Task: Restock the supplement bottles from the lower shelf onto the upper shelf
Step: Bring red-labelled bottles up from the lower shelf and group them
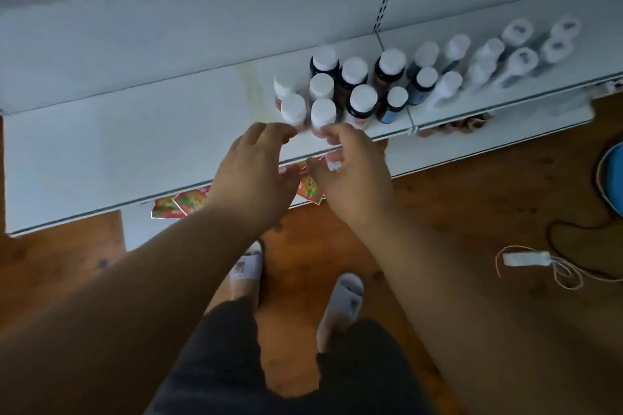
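Note:
Several supplement bottles with white caps stand clustered on the white shelf [135,131], some dark-bodied [354,74], some pale. The two front ones are a white bottle [294,109] and its neighbour [323,114]. My left hand [256,168] hovers at the shelf's front edge, its loosely curved fingertips just below the left front bottle and nothing in its grasp. My right hand [352,168] is beside it, fingertips at the foot of the right front bottle. I see no bottle in either hand.
More white bottles [485,57] stand blurred along the shelf's right section. Red snack packets [182,202] stick out from a lower shelf. On the wooden floor lie a white tag with cord [526,259] and a blue object [613,175]. My slippered feet [340,300] stand below.

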### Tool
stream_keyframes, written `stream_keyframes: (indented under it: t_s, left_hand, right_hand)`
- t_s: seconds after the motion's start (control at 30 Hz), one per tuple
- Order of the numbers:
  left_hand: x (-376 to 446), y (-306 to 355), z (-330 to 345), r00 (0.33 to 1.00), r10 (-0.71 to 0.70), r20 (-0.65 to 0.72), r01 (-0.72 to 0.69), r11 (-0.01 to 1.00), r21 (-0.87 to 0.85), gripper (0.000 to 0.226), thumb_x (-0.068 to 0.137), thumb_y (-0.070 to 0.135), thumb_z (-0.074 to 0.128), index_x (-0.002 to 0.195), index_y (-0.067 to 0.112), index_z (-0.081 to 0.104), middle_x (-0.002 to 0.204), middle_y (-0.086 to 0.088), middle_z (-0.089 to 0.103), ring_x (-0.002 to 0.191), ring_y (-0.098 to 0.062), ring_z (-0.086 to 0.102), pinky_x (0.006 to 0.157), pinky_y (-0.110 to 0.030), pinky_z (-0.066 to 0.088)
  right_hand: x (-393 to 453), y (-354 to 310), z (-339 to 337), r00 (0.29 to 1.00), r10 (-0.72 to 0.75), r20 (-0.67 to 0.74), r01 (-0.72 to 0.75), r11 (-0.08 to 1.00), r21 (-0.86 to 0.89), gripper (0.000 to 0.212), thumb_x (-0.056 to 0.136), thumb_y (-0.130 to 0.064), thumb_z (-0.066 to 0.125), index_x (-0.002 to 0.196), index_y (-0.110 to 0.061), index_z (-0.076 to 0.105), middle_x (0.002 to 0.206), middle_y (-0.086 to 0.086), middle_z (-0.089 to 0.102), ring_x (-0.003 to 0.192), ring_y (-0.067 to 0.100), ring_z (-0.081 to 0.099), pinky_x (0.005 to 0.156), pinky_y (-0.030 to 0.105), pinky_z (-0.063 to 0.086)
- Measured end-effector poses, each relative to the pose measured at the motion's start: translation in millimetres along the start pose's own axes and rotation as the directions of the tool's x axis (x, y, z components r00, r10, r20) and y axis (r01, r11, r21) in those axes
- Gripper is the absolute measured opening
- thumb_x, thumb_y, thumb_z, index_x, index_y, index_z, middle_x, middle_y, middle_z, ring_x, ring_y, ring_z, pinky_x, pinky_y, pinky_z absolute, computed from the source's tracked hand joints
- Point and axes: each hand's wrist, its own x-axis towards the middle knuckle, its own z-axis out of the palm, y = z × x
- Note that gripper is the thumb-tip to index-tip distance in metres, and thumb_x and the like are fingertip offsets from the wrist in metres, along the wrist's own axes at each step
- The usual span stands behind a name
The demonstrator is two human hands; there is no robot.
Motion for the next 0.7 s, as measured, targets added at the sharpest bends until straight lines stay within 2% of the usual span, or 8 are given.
stream_keyframes:
  t_s: [0.07,0.13,0.27,0.33,0.4,0.47,0.6,0.7]
  left_hand:
    - [17,-22,20,0.999,-0.042,0.003,0.042,0.998,-0.04,0.048,0.089,0.022,0.068,0.134,0.022,0.051,0.127,0.003,0.057,0.108,-0.018,0.059,0.088,-0.031,0.051]
    - [34,-42,41,0.989,-0.148,0.016,0.149,0.979,-0.142,0.045,0.09,0.025,0.066,0.132,0.024,0.051,0.122,0.008,0.058,0.099,-0.012,0.061,0.079,-0.023,0.049]
    - [79,-73,81,0.952,-0.303,0.041,0.301,0.901,-0.313,0.05,0.091,0.034,0.064,0.137,0.027,0.043,0.126,0.005,0.056,0.101,-0.014,0.061,0.087,-0.042,0.056]
    - [98,-83,94,0.955,-0.296,0.021,0.287,0.902,-0.322,0.057,0.09,0.04,0.065,0.14,0.03,0.039,0.133,0.003,0.054,0.108,-0.017,0.06,0.09,-0.043,0.056]
    - [116,-89,105,0.963,-0.27,-0.023,0.252,0.922,-0.293,0.063,0.086,0.049,0.067,0.14,0.03,0.039,0.134,0.003,0.054,0.112,-0.017,0.059,0.092,-0.04,0.054]
    - [130,-90,112,0.961,-0.27,-0.057,0.242,0.925,-0.292,0.064,0.082,0.053,0.069,0.136,0.029,0.045,0.128,0.006,0.057,0.109,-0.015,0.06,0.089,-0.037,0.054]
    - [141,-85,123,0.941,-0.322,-0.104,0.27,0.899,-0.346,0.056,0.08,0.053,0.071,0.127,0.029,0.053,0.108,0.013,0.057,0.094,-0.012,0.058,0.07,-0.026,0.045]
    - [149,-84,129,0.932,-0.338,-0.127,0.266,0.88,-0.394,0.052,0.079,0.052,0.073,0.121,0.029,0.056,0.093,0.017,0.057,0.089,-0.012,0.062,0.071,-0.027,0.048]
  right_hand:
    - [15,16,29,0.999,0.033,-0.007,-0.033,0.999,0.006,0.046,0.089,-0.025,0.071,0.131,-0.022,0.053,0.131,-0.002,0.059,0.111,0.014,0.06,0.091,0.028,0.05]
    - [31,32,56,0.998,0.062,0.012,-0.062,0.998,-0.007,0.045,0.091,-0.025,0.069,0.132,-0.024,0.052,0.133,-0.004,0.058,0.112,0.014,0.06,0.09,0.025,0.047]
    - [63,63,96,0.993,0.101,0.054,-0.1,0.994,-0.033,0.039,0.096,-0.02,0.061,0.133,-0.023,0.05,0.136,-0.003,0.057,0.122,0.018,0.058,0.1,0.034,0.048]
    - [73,76,107,0.991,0.121,0.057,-0.117,0.991,-0.064,0.036,0.098,-0.015,0.057,0.133,-0.021,0.05,0.138,-0.001,0.057,0.128,0.021,0.054,0.103,0.031,0.043]
    - [79,89,116,0.989,0.137,0.049,-0.133,0.988,-0.084,0.034,0.099,-0.012,0.054,0.131,-0.019,0.05,0.137,0.0,0.057,0.129,0.02,0.052,0.099,0.023,0.037]
    - [82,96,121,0.989,0.144,0.046,-0.14,0.987,-0.084,0.036,0.099,-0.011,0.051,0.134,-0.019,0.05,0.138,-0.001,0.057,0.129,0.019,0.051,0.097,0.02,0.035]
    - [78,101,125,0.978,0.173,0.113,-0.178,0.984,0.031,0.046,0.099,-0.008,0.051,0.143,-0.02,0.045,0.146,-0.003,0.05,0.135,0.016,0.046,0.105,0.02,0.032]
    - [78,106,126,0.973,0.198,0.12,-0.21,0.973,0.094,0.046,0.1,-0.008,0.051,0.144,-0.02,0.045,0.147,-0.003,0.049,0.134,0.016,0.046,0.103,0.019,0.033]
